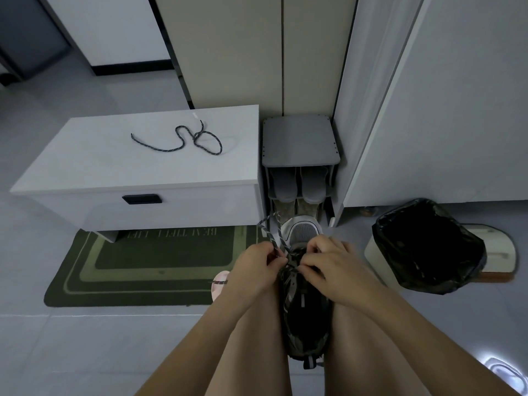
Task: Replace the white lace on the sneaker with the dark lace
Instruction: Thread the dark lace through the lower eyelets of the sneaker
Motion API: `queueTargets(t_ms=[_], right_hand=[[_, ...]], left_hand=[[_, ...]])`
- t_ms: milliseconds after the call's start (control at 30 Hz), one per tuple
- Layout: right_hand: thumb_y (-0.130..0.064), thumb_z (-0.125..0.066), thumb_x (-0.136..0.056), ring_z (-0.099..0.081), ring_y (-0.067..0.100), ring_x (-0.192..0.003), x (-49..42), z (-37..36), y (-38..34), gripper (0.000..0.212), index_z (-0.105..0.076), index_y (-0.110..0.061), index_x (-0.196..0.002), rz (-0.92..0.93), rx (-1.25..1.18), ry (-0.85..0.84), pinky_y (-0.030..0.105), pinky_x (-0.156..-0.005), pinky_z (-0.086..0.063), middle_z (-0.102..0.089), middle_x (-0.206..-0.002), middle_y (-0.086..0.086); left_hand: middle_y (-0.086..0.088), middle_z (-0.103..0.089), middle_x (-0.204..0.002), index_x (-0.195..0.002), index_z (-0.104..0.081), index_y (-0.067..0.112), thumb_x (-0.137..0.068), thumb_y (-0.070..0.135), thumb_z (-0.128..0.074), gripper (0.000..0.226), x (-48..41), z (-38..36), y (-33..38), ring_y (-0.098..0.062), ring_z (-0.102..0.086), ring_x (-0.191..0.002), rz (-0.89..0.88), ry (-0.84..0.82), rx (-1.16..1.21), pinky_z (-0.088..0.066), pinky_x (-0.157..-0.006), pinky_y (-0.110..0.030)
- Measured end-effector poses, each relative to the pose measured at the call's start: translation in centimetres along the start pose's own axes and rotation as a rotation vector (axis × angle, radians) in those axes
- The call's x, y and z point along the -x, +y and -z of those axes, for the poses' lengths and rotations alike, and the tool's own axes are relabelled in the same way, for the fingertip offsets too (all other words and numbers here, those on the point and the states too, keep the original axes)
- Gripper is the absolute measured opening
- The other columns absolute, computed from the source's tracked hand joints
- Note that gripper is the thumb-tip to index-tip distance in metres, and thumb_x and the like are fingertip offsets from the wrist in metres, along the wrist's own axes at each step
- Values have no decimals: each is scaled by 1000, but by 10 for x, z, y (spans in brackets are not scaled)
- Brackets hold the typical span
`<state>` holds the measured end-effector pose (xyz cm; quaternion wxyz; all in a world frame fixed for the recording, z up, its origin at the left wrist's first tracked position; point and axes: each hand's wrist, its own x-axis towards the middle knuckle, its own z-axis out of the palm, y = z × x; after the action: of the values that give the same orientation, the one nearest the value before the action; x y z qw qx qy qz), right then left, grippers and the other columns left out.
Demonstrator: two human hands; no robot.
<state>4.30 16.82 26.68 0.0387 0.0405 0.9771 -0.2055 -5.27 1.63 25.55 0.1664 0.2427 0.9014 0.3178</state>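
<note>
A dark sneaker (304, 315) with a white toe cap stands on the floor between my knees, toe pointing away. My left hand (257, 270) pinches a dark speckled lace (271, 235) that loops up past the toe. My right hand (331, 270) grips the same lace at the sneaker's eyelets, fingers curled. A second dark speckled lace (194, 140) lies coiled on top of the white drawer bench (85, 167). No white lace is clearly visible.
A grey shoe rack (300, 138) with slippers stands beyond the sneaker. To the right is a bin with a black bag (428, 247). A green doormat (128, 270) lies left, with a pink slipper (220, 284) at its edge.
</note>
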Motion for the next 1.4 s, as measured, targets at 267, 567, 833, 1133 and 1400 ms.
queueTargets(t_ms=[267, 567, 833, 1133, 1400], right_hand=[[-48, -30, -86, -44, 13, -94, 1, -6, 3, 42, -66, -26, -88, 3, -11, 74, 33, -89, -30, -46, -102, -10], [-37, -60, -85, -36, 16, -116, -7, -22, -3, 19, -71, -30, -99, -163, -79, 108, 27, -85, -23, -41, -131, -14], [-33, -57, -85, -35, 15, -115, -5, -27, -3, 12, -62, -24, -90, -174, -111, 138, 28, -94, -26, -38, -127, -12], [-20, -65, -81, -41, 16, -105, 18, -10, 10, 21, -48, -27, -72, -212, -229, 345, 29, -87, -22, -50, -112, -7], [-19, -67, -82, -44, 25, -108, 68, 35, 67, 19, -56, -23, -65, -449, -326, 438, 43, -89, -37, -53, -107, -7]], left_hand=[[11, -55, -74, -84, -60, 22, -88, 30, -62, 9, 1, -5, 3, -12, -55, -75, 6, -45, -59, -39, -66, -24], [5, -57, -79, -91, -59, 13, -88, 42, -61, 29, 6, -5, 7, -13, -53, -74, 7, -108, -25, -34, -63, -24], [13, -56, -86, -93, -49, 28, -69, 49, -75, 42, 17, 1, 6, 2, -51, -74, -20, -227, -51, -35, -62, -15], [17, -64, -85, -88, -54, 39, -50, 67, -56, 47, 12, -6, -7, -1, -62, -82, 48, -215, -17, -50, -88, -38], [23, -62, -90, -92, -53, 45, -52, 68, -57, 47, 15, -5, -6, 4, -60, -89, 48, -225, 40, -49, -92, -35]])
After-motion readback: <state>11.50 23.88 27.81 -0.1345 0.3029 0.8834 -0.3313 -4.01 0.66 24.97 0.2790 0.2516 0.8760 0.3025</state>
